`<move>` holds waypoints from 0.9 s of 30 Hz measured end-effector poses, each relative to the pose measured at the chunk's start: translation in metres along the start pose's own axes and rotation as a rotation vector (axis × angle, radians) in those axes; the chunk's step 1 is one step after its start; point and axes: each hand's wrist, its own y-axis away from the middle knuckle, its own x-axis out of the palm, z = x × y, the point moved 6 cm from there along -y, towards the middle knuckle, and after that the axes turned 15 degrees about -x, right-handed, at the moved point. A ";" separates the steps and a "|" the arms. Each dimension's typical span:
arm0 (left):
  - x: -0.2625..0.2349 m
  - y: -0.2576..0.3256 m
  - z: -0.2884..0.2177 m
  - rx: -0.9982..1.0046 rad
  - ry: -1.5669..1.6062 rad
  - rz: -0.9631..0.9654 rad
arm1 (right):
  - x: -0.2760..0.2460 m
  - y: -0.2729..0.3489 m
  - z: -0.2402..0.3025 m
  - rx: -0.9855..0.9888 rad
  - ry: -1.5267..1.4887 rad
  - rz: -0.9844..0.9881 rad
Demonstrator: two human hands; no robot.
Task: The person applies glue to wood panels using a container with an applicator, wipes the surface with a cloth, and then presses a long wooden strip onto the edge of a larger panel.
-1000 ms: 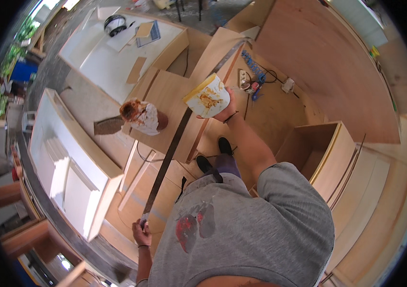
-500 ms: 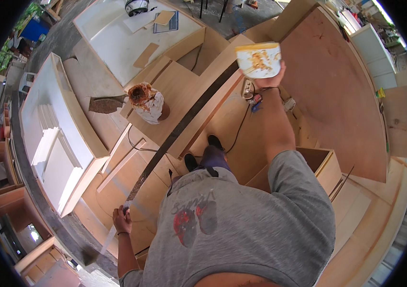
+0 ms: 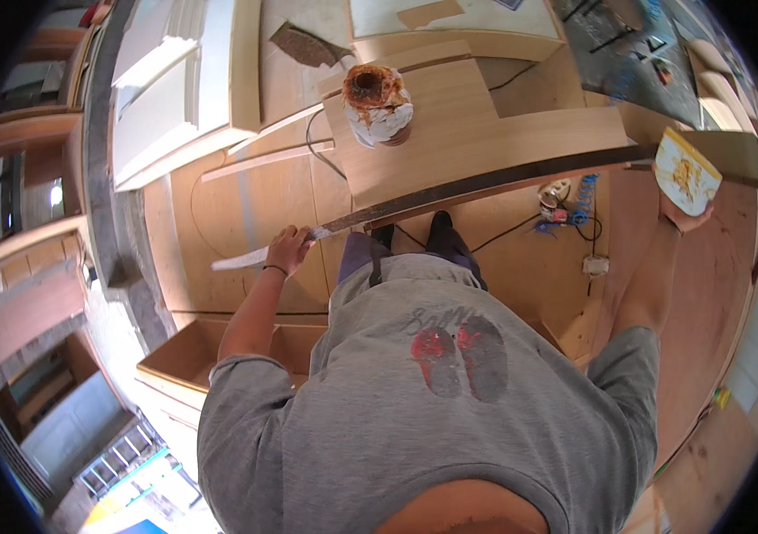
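My left hand [image 3: 290,249] is closed on a long narrow strip [image 3: 450,189], dark brown on most of its upper face, with a pale tail sticking out past my fingers to the left. The strip stretches right along the near edge of a wooden board [image 3: 521,138]. At its far right end, my right hand [image 3: 687,216] grips a white scraper-like piece [image 3: 687,173] with a yellow edge and brown smears. Whether the piece touches the strip I cannot tell. On the board stands an open can [image 3: 379,107], crusted white and brown, with a dark hollow inside.
Below the board lie a power tool [image 3: 554,205] with cords and a coiled blue hose [image 3: 585,198]. A large reddish-brown panel [image 3: 708,294] leans at right. White-faced cabinet parts [image 3: 174,80] stand at left, and an open drawer box [image 3: 192,356] sits beside my left arm.
My view has turned, so the strip now runs nearly level instead of steeply. Both hands keep their holds; the smeared piece now appears at the strip's far right end.
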 end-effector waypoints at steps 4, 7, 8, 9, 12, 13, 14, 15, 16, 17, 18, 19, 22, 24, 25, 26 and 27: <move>0.010 0.007 -0.006 -0.076 -0.091 0.015 | 0.001 0.033 0.024 -0.626 0.483 -0.006; 0.012 0.015 0.003 -0.014 -0.110 -0.028 | -0.035 0.037 0.032 -0.900 0.547 -0.211; 0.017 0.008 -0.002 0.053 -0.104 -0.082 | -0.045 0.048 0.041 -0.984 0.561 -0.257; 0.024 0.014 0.004 0.077 -0.090 -0.146 | -0.057 0.035 0.049 -1.017 0.567 -0.256; 0.038 0.036 0.026 -0.073 -0.141 -0.004 | -0.072 0.014 0.030 -0.928 0.440 -0.297; 0.024 0.038 0.012 -0.162 -0.242 0.084 | -0.040 0.016 -0.001 -0.870 0.350 -0.349; 0.025 0.036 0.018 -0.135 -0.282 0.078 | -0.051 0.024 -0.001 -0.881 0.354 -0.359; 0.026 0.033 0.031 -0.125 -0.319 0.066 | -0.064 0.021 -0.004 -0.852 0.315 -0.346; 0.025 0.031 0.033 -0.139 -0.344 0.067 | -0.079 0.019 -0.007 -0.818 0.278 -0.333; 0.022 0.033 0.032 -0.158 -0.374 0.074 | -0.093 0.017 -0.012 -0.779 0.237 -0.324; 0.013 0.041 0.019 -0.173 -0.363 0.104 | -0.086 0.023 -0.001 -0.796 0.235 -0.356; 0.006 0.046 0.021 -0.198 -0.364 0.136 | -0.092 0.021 -0.008 -0.805 0.218 -0.387; -0.013 0.053 0.008 -0.188 -0.351 0.104 | -0.105 0.020 -0.013 -0.825 0.139 -0.429; -0.018 0.056 0.007 -0.192 -0.372 0.090 | -0.113 0.018 -0.012 -0.824 0.112 -0.417; -0.020 0.055 0.007 -0.195 -0.380 0.085 | -0.119 0.019 -0.010 -0.820 0.116 -0.400; -0.023 0.053 0.008 -0.196 -0.382 0.082 | -0.124 0.020 -0.007 -0.814 0.120 -0.384; -0.026 0.051 0.010 -0.199 -0.384 0.081 | -0.131 0.025 -0.002 -0.832 0.133 -0.349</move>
